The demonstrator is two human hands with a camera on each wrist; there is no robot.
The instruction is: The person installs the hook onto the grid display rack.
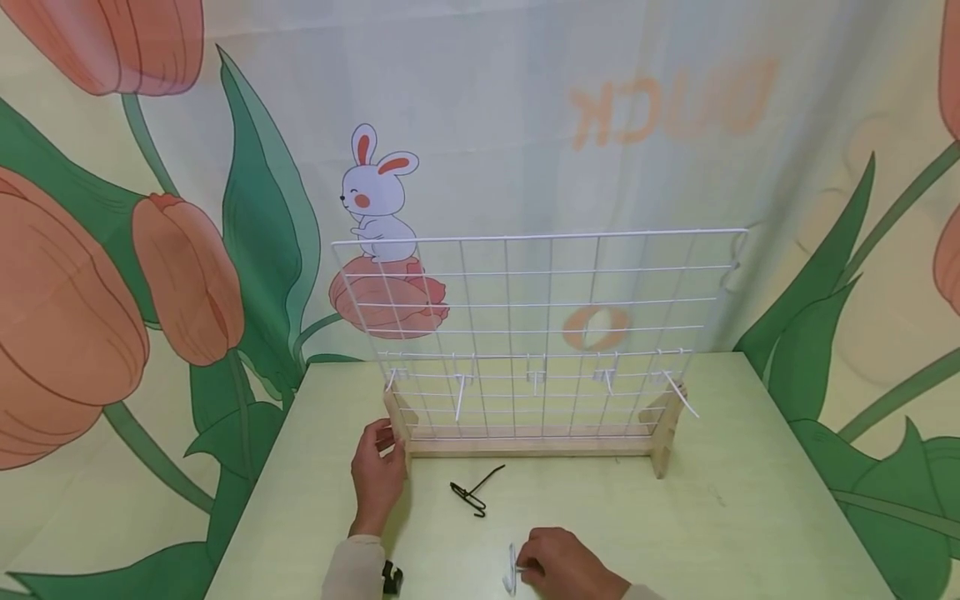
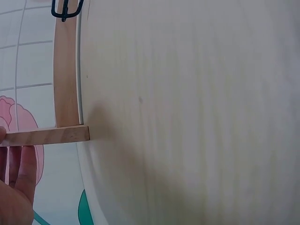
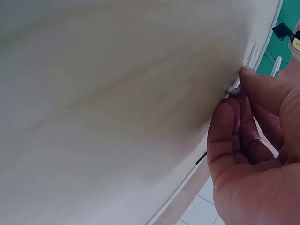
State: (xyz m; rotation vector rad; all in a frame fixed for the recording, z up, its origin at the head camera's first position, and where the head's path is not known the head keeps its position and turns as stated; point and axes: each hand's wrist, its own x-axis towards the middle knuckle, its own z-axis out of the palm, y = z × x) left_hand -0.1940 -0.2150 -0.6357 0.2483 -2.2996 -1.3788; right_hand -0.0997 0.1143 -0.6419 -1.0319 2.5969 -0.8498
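Note:
My left hand [image 1: 377,479] grips the left upright of the wooden stand [image 1: 525,454]. In the left wrist view, the thumb is on one face of that wooden upright [image 2: 51,136] and the fingers [image 2: 27,168] are on the other. Low over the table's front part, my right hand [image 1: 566,562] pinches a small white wire hook [image 1: 511,575] between thumb and fingertips. The right wrist view shows the white hook's prongs [image 3: 253,55] beyond the thumb. Between the hands and the stand, a black wire hook [image 1: 468,497] lies on the table.
A white wire grid [image 1: 551,238] stands upright in the wooden stand, with several white hooks [image 1: 460,396] hung along one row. A black object [image 1: 392,577] is at the left sleeve. Behind the pale table [image 1: 750,500] hangs a printed cloth [image 1: 487,108] with tulips and a rabbit.

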